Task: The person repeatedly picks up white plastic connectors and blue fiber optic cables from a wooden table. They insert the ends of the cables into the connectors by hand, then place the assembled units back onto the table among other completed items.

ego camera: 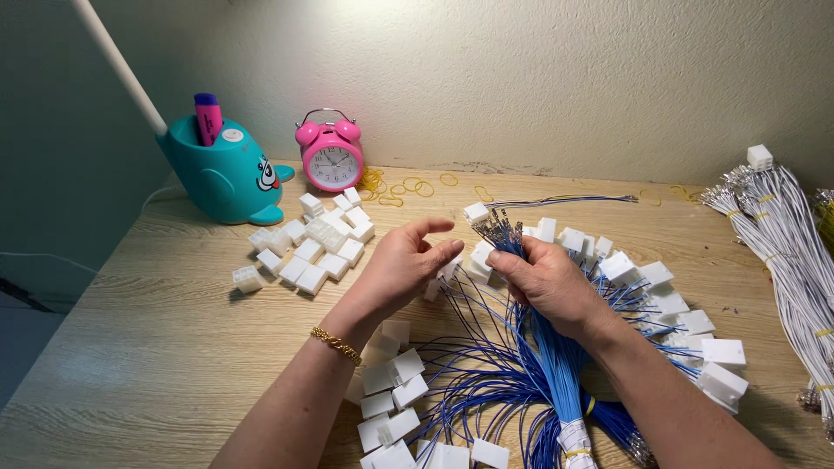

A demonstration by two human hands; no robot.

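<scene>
My right hand [549, 282] grips a thick bundle of blue wires [556, 365] near its top, the metal-tipped ends fanning out above my fingers. My left hand [404, 265], with a gold bracelet on the wrist, pinches a small white plastic connector [445, 271] beside those wire tips. Many blue wires with white connectors on their ends [395, 399] spread in an arc on the wooden table [174, 347] around and below both hands.
A pile of loose white connectors [313, 243] lies at the left. Behind it stand a teal whale-shaped pen holder [221, 174] and a pink alarm clock [331, 156]. Yellow rubber bands [408, 185] lie near the wall. Bundles of white wires [786, 243] run along the right edge.
</scene>
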